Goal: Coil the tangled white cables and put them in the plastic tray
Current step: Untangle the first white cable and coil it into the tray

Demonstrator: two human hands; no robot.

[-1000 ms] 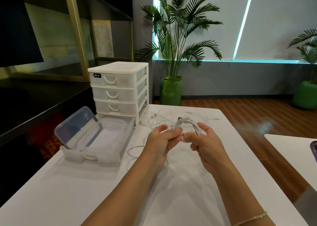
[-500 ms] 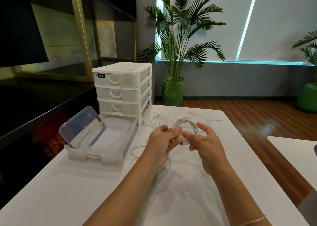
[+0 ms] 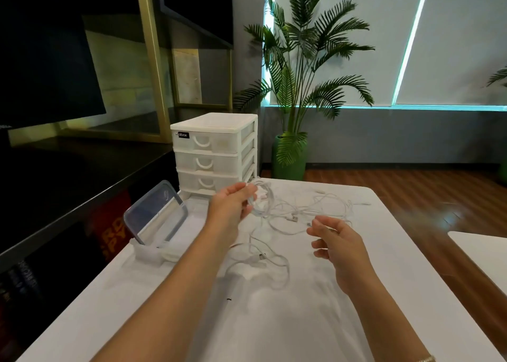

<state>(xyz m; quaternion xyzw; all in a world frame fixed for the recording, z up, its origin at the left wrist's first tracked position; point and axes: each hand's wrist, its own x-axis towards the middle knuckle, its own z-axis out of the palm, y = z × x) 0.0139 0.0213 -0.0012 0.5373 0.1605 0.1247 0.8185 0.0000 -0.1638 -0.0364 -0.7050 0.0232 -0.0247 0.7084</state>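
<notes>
My left hand (image 3: 230, 206) grips a coiled white cable (image 3: 263, 201) and holds it above the table, just right of the plastic tray (image 3: 149, 252). The tray stands at the table's left edge, partly hidden by my left forearm, and a clear lid (image 3: 156, 213) leans inside it. My right hand (image 3: 336, 241) hovers over the table with loosely curled fingers and holds nothing. Between and beyond my hands lies a tangle of white cables (image 3: 299, 214). More loose cable (image 3: 260, 263) with a plug lies nearer me.
A white three-drawer unit (image 3: 216, 153) stands behind the tray at the table's far left. The white table (image 3: 274, 320) ends at a wooden floor on the right, where another white table corner (image 3: 485, 249) shows. A potted palm (image 3: 290, 153) stands beyond.
My right hand has let go of the coil and dropped back to the right. My left hand has carried the coil left toward the tray. The camera view has shifted left.
</notes>
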